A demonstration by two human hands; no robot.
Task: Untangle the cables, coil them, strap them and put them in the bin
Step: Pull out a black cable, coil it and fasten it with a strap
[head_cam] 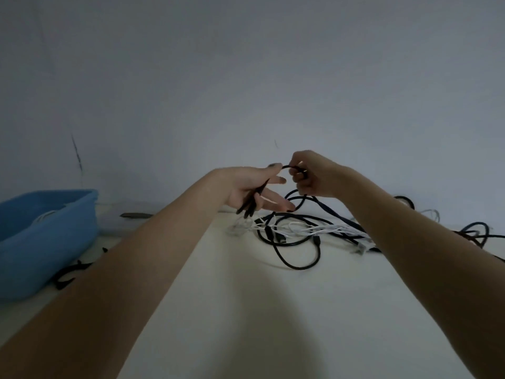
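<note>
So there's a black cable held up in the air over the far part of the counter, stretched in a short arc between both hands. The right hand has its fingers curled around one bit of it, pinching it tight. The left hand is palm up with the fingers mostly loose, thumb pressing the cable against the forefinger, and a few black loops of that same cable hang down across the palm and dangle below it.

Right under the hands is the rest of the mess: a tangled pile of cables lying on the counter, thick black ones looping around thin white ones, with a clear-looking plug at the left edge of the pile and another one on the right side. More dark cable trails off to the far right, partly hidden behind the right forearm, can't really tell how it connects.

Over on the left edge sits the blue bin, well apart from the pile, with something pale inside that looks like a white cable, too dim to say for sure. Just beside the bin, near the left forearm, a few black straps lie on the counter. Plain grey wall behind everything, lighting is pretty dark
</note>
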